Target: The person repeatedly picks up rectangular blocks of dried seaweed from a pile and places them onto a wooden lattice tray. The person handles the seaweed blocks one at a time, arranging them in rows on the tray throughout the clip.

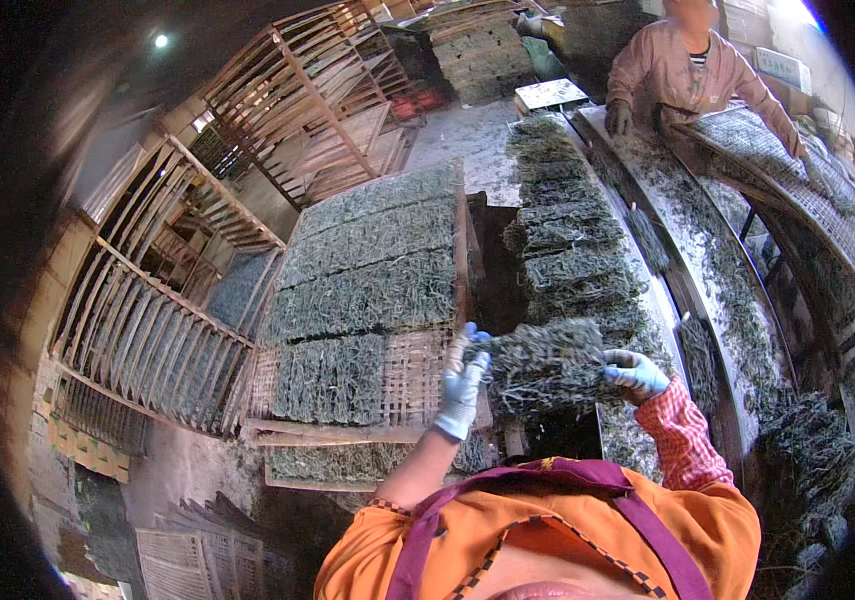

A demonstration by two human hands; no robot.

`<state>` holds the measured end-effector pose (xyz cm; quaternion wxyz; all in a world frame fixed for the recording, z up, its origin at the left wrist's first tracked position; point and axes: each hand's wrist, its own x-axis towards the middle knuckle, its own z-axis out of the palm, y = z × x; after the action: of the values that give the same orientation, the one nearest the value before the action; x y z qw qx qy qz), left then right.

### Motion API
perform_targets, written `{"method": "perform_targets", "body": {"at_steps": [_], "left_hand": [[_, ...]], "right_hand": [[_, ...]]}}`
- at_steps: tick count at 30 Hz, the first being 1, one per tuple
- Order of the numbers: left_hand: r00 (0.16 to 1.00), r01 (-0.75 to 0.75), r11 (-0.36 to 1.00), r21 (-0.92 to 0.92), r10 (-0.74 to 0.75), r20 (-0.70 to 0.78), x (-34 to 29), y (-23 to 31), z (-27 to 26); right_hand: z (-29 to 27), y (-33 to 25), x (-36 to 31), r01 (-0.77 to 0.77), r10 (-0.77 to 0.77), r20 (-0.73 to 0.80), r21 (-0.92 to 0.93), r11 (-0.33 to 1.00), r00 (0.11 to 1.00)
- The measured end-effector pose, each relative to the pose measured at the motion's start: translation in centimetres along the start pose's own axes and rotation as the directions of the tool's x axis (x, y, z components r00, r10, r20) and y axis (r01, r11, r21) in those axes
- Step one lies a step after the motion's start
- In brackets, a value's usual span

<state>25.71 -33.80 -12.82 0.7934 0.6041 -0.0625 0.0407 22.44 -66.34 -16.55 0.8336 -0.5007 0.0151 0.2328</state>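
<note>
Between my two gloved hands hangs a rectangular slab of dark grey-green shredded strands (548,368), which look like seaweed. My left hand (463,385), in a pale glove with blue fingertips, is closed on its left end. The fingers of my right hand (636,374), gloved likewise, grip its right end. Close to my left hand lies a woven tray (418,385) with rows of similar slabs, its bare lattice showing beside a single slab (330,380) in the nearest row. Beyond the held slab, a long row of slabs (578,240) runs along the bench.
Another tray (348,465) lies beneath the top one. Slatted wooden racks (158,300) stand left. Along the right runs a strand-littered work surface (708,270), with a dark heap of strands (808,460) nearer. A co-worker (688,75) handles a mesh tray (788,165) at far right.
</note>
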Motion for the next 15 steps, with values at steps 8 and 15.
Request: {"method": "perform_targets", "body": {"at_steps": [8,15], "left_hand": [[0.954,-0.125,0.98,-0.153,0.076,-0.289,-1.4,4.6,-6.1],[0.943,0.031,0.994,-0.105,-0.064,-0.327,-3.7,-0.1,-6.1]], "right_hand": [[-5.3,-1.3,-1.5,0.427,-0.419,-0.1,0.333,0.841,0.903],[-10.4,3.7,0.1,0.238,-0.125,-0.369,0.28,0.93,0.921]]}}
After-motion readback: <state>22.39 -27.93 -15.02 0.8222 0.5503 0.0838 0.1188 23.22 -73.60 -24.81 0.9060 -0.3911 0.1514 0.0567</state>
